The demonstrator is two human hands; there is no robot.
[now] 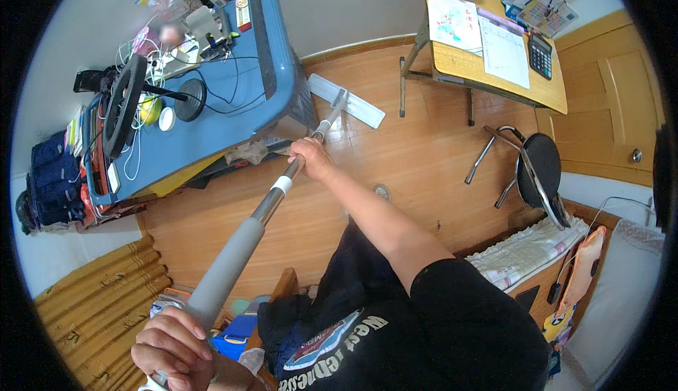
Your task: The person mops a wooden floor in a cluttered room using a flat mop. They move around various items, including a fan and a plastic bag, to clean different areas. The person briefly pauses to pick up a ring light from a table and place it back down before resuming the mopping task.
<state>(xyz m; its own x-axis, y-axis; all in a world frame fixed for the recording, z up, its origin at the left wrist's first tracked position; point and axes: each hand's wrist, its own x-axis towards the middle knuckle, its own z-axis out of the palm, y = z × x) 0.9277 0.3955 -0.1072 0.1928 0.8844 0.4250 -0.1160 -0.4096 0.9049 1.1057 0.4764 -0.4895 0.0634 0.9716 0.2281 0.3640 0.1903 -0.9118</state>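
A flat mop has a metal pole (pixel 269 204), a thick grey grip sleeve (pixel 228 269) and a long pale head (pixel 365 109). Its head lies on the wood floor between the blue desk and the wooden desk. My left hand (pixel 172 348), at the lower left, is closed around the top end of the grip. Farther down the pole, my right hand (pixel 312 159) wraps the metal part, with my right arm stretched across the view.
A cluttered blue desk (pixel 180 152) stands on the left. A wooden desk (pixel 503 91) with papers and a calculator is at upper right. Below it is a black stool (pixel 537 168) with metal legs, near a bed (pixel 609 295). A brown curtain (pixel 106 295) hangs at lower left.
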